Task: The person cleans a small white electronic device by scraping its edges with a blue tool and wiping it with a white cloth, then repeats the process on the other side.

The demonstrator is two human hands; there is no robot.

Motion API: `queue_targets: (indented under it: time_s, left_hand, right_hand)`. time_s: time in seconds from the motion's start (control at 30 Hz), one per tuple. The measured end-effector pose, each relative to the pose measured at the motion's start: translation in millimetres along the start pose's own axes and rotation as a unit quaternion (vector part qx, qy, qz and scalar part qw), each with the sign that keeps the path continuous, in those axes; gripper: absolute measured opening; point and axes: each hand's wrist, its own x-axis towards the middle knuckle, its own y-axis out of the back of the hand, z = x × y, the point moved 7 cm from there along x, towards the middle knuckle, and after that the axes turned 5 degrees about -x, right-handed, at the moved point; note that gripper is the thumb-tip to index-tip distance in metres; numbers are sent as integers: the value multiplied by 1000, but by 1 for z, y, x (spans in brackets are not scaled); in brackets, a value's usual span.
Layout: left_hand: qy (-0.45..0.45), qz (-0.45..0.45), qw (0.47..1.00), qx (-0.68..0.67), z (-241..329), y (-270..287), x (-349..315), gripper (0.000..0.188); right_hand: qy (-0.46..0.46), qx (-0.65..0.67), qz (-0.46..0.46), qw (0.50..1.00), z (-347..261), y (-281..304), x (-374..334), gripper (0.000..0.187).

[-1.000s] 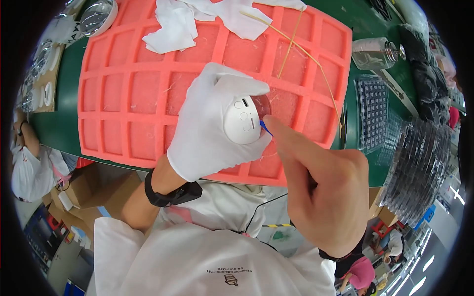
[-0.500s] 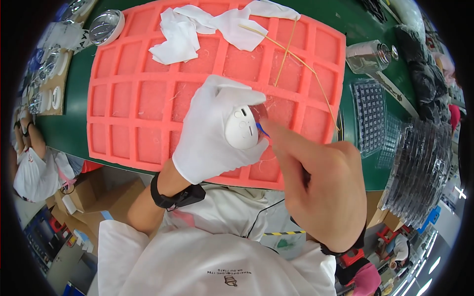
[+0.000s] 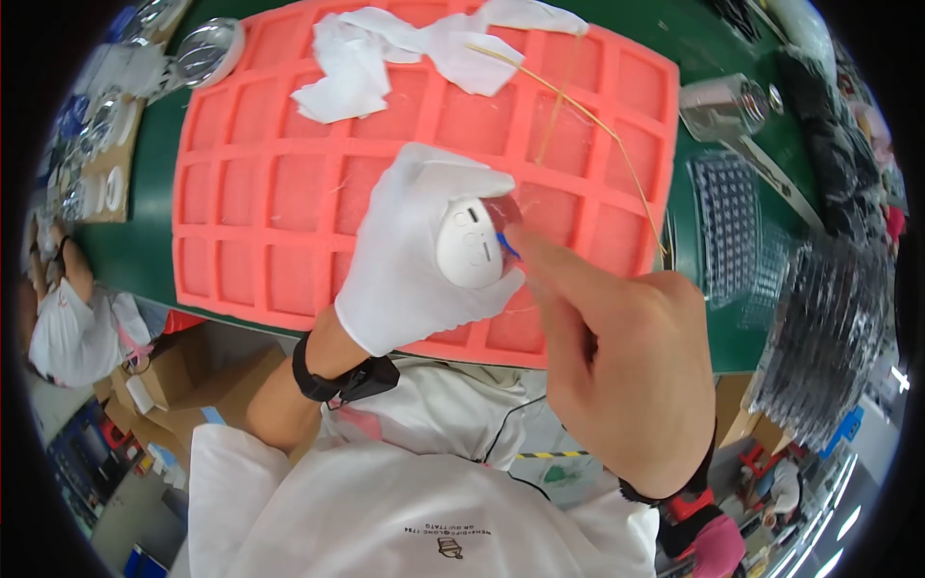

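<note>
White device [image 3: 464, 252] sits cupped in the left hand [image 3: 397, 255].

Brightly lit, fisheye-curved edges, black corners

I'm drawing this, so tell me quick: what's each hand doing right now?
Left hand: gloved, closed around a rounded white device.
Right hand: bare, closed, pinching a small blue thing beside the device.
</note>
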Motion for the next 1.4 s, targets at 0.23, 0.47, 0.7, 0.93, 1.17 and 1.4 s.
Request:
queue_targets:
  time_s: [0.23, 0.47, 0.7, 0.93, 1.17, 1.4]
  left_hand:
    - [-23, 2, 1000, -2, -2, -3, 0, 66]
    - [29, 14, 999, 5, -6, 5, -8, 71]
    - [24, -62, 990, 123, 4, 5, -1, 82]
    - [50, -49, 994, 88, -6, 3, -9, 85]
    - [-2, -27, 999, -28, -3, 4, -6, 70]
    - [82, -21, 975, -207, -13, -5, -4, 65]
  right_hand:
    - [-21, -33, 12, 999, -6, 3, -2, 32]
    - [21, -80, 68, 994, -9, -7, 13, 36]
    - [-20, 81, 24, 996, 32, 5, -43, 40]
    - [-51, 370, 166, 912, 72, -14, -47, 32]
    - [112, 443, 165, 874, 60, 12, -9, 40]
    - [288, 492, -11, 821, 39, 18, 61, 49]
